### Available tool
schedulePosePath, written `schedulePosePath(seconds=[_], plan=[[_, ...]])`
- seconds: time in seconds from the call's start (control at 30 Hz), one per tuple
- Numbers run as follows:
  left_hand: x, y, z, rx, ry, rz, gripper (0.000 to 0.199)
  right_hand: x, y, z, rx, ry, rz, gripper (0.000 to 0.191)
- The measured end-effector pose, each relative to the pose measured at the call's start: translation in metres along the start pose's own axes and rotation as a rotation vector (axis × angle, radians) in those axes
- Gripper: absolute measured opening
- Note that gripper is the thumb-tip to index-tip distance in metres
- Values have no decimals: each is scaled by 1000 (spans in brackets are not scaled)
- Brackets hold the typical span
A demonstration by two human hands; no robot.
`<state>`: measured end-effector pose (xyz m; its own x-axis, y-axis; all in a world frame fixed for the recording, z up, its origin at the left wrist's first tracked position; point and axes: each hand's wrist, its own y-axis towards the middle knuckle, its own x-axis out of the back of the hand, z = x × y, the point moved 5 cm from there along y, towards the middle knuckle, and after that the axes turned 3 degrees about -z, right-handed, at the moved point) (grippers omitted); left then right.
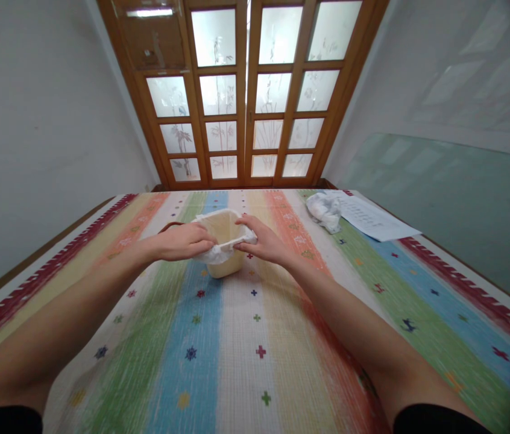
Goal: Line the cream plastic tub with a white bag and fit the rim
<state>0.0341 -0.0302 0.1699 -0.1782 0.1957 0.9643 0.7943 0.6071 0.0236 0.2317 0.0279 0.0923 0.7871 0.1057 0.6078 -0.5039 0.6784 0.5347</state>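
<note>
A small cream-coloured bin (pixel 225 269) stands upright on the striped cloth in front of me. A thin white plastic bag (pixel 219 255) lines it and is folded outward over its rim. My left hand (pixel 187 241) is closed at the bin's left rim, with the bag's edge under its fingers. At the right rim, my right hand (pixel 258 239) pinches the rim and bag between thumb and fingers. The inside of the bin shows between both hands, and I see nothing in it. A thin brown curved piece (pixel 171 225) shows behind my left wrist; I cannot tell what it is.
Crumpled white plastic (pixel 325 211) lies at the far right of the table, beside printed paper sheets (pixel 375 218). A colourful striped tablecloth (pixel 241 361) covers the table. Beyond it are wooden doors with glass panes (pixel 246 120). A pale glass board (pixel 445 199) leans along the right wall.
</note>
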Motion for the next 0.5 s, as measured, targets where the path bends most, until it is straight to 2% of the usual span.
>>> schedulePosePath(seconds=[0.07,0.13,0.27,0.37,0.4,0.5], plan=[[-5,1,-1,-3,49,12,31,0,0,1,2,-3,-2,62],[-11,1,0,17,97,-26,25,1,0,2,-4,0,-3,62],[-25,-3,8,46,133,-208,23,0,0,2,-13,56,-4,61],[-32,-8,15,57,131,-442,20,-2,-1,1,-18,92,-14,59],[-33,-10,18,66,121,-537,29,-3,-1,0,-20,95,-23,58],[-39,-17,31,99,24,-766,78,-4,-2,-1,-27,101,-44,56]])
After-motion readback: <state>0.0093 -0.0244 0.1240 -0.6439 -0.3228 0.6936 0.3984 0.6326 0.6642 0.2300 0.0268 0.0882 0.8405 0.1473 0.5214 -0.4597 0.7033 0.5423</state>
